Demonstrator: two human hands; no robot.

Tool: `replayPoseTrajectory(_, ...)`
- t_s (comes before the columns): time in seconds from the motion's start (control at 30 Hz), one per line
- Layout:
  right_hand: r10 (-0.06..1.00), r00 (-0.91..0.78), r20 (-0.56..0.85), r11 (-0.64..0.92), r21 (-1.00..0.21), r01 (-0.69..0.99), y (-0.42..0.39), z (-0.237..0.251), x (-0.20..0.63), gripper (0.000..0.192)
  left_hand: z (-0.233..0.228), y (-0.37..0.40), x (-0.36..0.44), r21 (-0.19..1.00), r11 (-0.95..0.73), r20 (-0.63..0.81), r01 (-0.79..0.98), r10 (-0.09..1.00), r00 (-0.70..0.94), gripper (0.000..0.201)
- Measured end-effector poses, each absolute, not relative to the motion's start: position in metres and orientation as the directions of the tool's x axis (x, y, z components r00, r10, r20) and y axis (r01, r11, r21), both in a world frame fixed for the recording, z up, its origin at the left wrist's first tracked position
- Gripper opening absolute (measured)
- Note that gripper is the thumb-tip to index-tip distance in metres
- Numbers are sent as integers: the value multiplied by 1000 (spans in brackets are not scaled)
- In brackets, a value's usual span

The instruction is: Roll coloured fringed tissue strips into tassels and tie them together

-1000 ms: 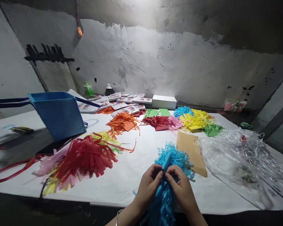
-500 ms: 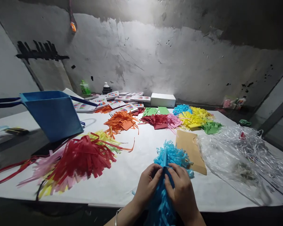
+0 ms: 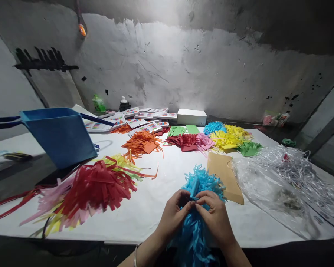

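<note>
A blue fringed tissue-paper tassel (image 3: 196, 237) hangs over the table's front edge, its upper fringe (image 3: 204, 181) spread on the white tabletop. My left hand (image 3: 176, 209) pinches its rolled middle between thumb and fingers. Opposite, my right hand (image 3: 211, 211) pinches the same spot, so the fingertips of both hands nearly meet. A flat blue strip sticks up just beyond the fingers. What exactly lies between the fingertips is partly hidden. Beside the blue fringe, to the right, lies a brown card (image 3: 225, 178).
Red, pink and yellow tassels (image 3: 100, 185) lie at left by a blue tapered box (image 3: 58, 137) with straps. Orange tassels (image 3: 141, 142), yellow tassels (image 3: 229, 137) and printed packs (image 3: 139, 122) sit farther back. A clear plastic bag (image 3: 269, 193) and white cords (image 3: 308, 178) are at right.
My fingers have drawn closer together on the tassel's middle, and the flat blue strip beyond them now leans right. The lower fringe has shifted and hangs more bunched. The view has moved slightly.
</note>
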State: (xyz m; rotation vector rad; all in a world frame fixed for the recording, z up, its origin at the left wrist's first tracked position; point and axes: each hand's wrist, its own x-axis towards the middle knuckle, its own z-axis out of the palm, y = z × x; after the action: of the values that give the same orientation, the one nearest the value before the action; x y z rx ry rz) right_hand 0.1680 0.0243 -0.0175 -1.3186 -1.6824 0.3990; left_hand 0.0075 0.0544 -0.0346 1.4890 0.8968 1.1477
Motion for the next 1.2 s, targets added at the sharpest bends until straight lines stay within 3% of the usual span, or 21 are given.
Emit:
replayPoseTrajectory(0.17,901,-58,429,387,-736,555,28,-10,175,15,-31,55,5,975,-223,216,-13,927,307,28)
replayPoseTrajectory(0.5,882,5,470,382,-723,576,26,-11,169,13,-38,54,8,966,-258,241,17,924,297,29)
replayPoseTrajectory(0.73,898,-53,438,398,-752,525,30,-6,175,17,-28,56,3,922,-351,296,166,912,284,25)
replayPoseTrajectory(0.83,877,-30,480,414,-722,554,30,-5,177,18,-21,58,0,800,-515,424,309,849,317,14)
replayPoseTrajectory(0.97,806,22,591,439,-622,648,29,-7,174,13,-21,60,1,490,-716,607,497,689,395,12)
replayPoseTrajectory(1.1,822,-148,549,490,-551,675,30,-8,171,34,-28,66,-1,370,-772,666,517,608,431,16)
replayPoseTrajectory(1.2,860,-170,482,466,-604,647,33,-3,178,35,-29,71,-7,293,-810,699,508,544,464,20)
